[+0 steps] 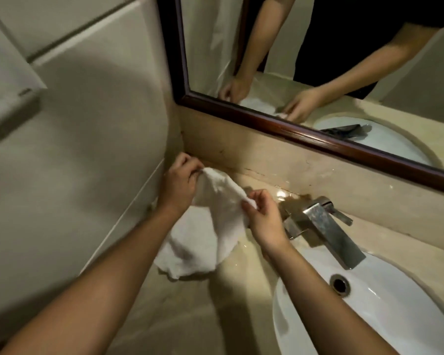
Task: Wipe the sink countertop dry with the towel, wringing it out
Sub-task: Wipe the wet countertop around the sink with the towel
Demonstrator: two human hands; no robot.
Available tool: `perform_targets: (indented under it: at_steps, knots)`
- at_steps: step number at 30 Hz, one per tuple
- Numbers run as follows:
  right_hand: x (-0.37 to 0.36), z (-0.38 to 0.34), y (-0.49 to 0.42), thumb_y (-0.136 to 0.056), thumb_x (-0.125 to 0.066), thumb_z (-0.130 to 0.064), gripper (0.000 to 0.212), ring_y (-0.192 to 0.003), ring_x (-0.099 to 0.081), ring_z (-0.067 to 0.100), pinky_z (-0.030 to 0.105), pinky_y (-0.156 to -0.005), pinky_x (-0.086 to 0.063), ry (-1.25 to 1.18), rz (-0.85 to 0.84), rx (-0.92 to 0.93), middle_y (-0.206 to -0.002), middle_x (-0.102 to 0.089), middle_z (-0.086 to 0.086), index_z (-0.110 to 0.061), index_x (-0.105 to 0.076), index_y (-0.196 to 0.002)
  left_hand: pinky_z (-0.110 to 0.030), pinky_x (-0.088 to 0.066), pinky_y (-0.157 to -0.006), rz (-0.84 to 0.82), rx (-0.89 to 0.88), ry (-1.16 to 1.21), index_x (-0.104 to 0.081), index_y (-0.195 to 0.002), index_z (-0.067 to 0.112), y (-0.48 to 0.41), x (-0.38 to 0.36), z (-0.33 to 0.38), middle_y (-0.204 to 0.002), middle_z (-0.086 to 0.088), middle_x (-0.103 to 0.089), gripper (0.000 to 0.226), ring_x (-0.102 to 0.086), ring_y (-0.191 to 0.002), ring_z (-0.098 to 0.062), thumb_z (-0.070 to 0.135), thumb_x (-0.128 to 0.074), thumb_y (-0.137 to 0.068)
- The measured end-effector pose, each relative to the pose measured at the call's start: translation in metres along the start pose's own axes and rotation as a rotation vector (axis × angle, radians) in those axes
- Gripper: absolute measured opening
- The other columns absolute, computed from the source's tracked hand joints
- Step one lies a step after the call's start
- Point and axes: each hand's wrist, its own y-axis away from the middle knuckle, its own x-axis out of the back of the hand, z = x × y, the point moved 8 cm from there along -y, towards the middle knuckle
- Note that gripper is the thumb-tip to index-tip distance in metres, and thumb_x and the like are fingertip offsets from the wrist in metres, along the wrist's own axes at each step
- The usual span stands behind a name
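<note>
A white towel (pixel 210 226) hangs stretched between my two hands over the beige stone countertop (pixel 180 316), left of the basin. My left hand (pixel 180 180) pinches its upper left corner near the wall corner. My right hand (pixel 262 216) pinches the opposite upper corner beside the faucet. The towel's lower part drapes down and rests crumpled on the counter. Wet glints show on the countertop near the faucet base and behind my right hand.
A square metal faucet (pixel 326 226) stands behind the white oval basin (pixel 395 316), its drain hole visible. A dark-framed mirror (pixel 318 134) above the backsplash reflects my arms and the towel. A tiled wall closes the left side.
</note>
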Motion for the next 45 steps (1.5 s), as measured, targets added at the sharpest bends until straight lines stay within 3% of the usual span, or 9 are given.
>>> perform_targets:
  at_steps: [5,11,14,17,25,31,36,42,45]
  knots:
    - [0.001,0.036,-0.026,-0.095,-0.063,-0.012,0.026,-0.106,-0.062,0.020,0.039,-0.095,-0.050,0.415,0.052,0.051,-0.115,-0.067,-0.002,-0.020,-0.061,-0.120,-0.045,-0.053,-0.098,-0.177,0.146,-0.067,-0.059,-0.140,0.025,0.017,-0.052,-0.036,-0.144,-0.009,-0.048,0.041,-0.057,-0.120,-0.033,0.015,-0.059,-0.100]
    - [-0.047,0.033,-0.016,-0.099,-0.048,-0.023,0.046,-0.148,-0.030,0.041,0.050,-0.122,-0.028,0.836,-0.059,0.391,-0.152,-0.046,0.020,-0.009,-0.054,-0.142,-0.055,-0.037,-0.113,-0.225,0.102,-0.470,-0.044,-0.153,0.020,0.076,-0.044,-0.057,-0.153,-0.016,-0.047,0.057,-0.045,-0.136,-0.040,0.045,-0.026,-0.105]
    - [-0.086,0.059,-0.029,-0.105,-0.022,-0.044,0.061,-0.158,-0.001,0.034,0.048,-0.128,-0.006,0.981,-0.296,0.385,-0.170,-0.015,0.014,-0.023,-0.026,-0.162,-0.058,-0.025,-0.119,-0.257,0.127,-0.534,-0.033,-0.159,0.026,0.093,-0.052,-0.070,-0.159,-0.015,-0.040,0.059,-0.039,-0.143,-0.038,0.048,-0.025,-0.104]
    - [-0.090,0.068,-0.049,-0.108,-0.021,-0.050,0.058,-0.158,0.013,0.022,0.041,-0.127,0.009,1.046,-0.309,0.394,-0.172,-0.001,0.004,-0.035,-0.013,-0.163,-0.058,-0.032,-0.112,-0.221,0.113,-0.496,-0.038,-0.157,0.027,0.076,-0.058,-0.075,-0.159,-0.015,-0.041,0.060,-0.041,-0.140,-0.039,0.050,-0.032,-0.102]
    - [-0.056,0.075,-0.042,-0.106,-0.027,-0.055,0.056,-0.157,-0.015,0.022,0.043,-0.127,-0.014,1.129,-0.126,0.388,-0.170,-0.021,-0.001,-0.037,-0.028,-0.160,-0.059,-0.037,-0.099,-0.184,0.166,-0.401,-0.065,-0.134,0.025,0.060,-0.060,-0.073,-0.134,-0.015,-0.059,0.051,-0.048,-0.121,-0.044,0.052,-0.041,-0.097]
    - [-0.028,0.062,-0.020,-0.102,-0.044,-0.049,0.043,-0.129,-0.046,0.030,0.046,-0.102,-0.041,1.249,0.001,0.371,-0.145,-0.049,0.003,-0.029,-0.051,-0.140,-0.048,-0.038,-0.084,-0.083,0.079,-0.373,-0.070,-0.119,0.018,0.057,-0.052,-0.044,-0.107,-0.013,-0.066,0.037,-0.051,-0.099,-0.035,0.036,-0.052,-0.093]
    - [-0.026,0.032,-0.047,-0.098,-0.058,-0.036,0.032,-0.115,-0.053,0.035,0.045,-0.093,-0.049,1.098,-0.028,0.312,-0.123,-0.058,0.010,-0.019,-0.064,-0.125,-0.050,-0.040,-0.084,-0.105,0.287,-0.464,-0.070,-0.116,0.012,0.060,-0.034,-0.071,-0.109,-0.019,-0.059,0.050,-0.050,-0.103,-0.040,0.054,-0.072,-0.087]
    - [-0.040,0.021,-0.096,-0.094,-0.066,-0.033,0.061,-0.128,-0.049,0.034,0.038,-0.106,-0.044,0.949,-0.129,0.192,-0.141,-0.056,0.010,-0.023,-0.047,-0.151,-0.052,-0.038,-0.094,-0.122,0.349,-0.402,-0.068,-0.113,0.013,0.060,-0.024,-0.080,-0.118,-0.019,-0.059,0.050,-0.046,-0.114,-0.039,0.055,-0.071,-0.087]
    - [-0.038,0.027,-0.099,-0.094,-0.066,-0.032,0.036,-0.117,-0.057,0.035,0.035,-0.091,-0.047,0.995,-0.104,0.179,-0.123,-0.065,0.011,-0.018,-0.065,-0.127,-0.051,-0.036,-0.096,-0.180,0.414,-0.432,-0.062,-0.121,0.008,0.059,-0.024,-0.085,-0.124,-0.021,-0.059,0.058,-0.046,-0.119,-0.041,0.057,-0.066,-0.090]
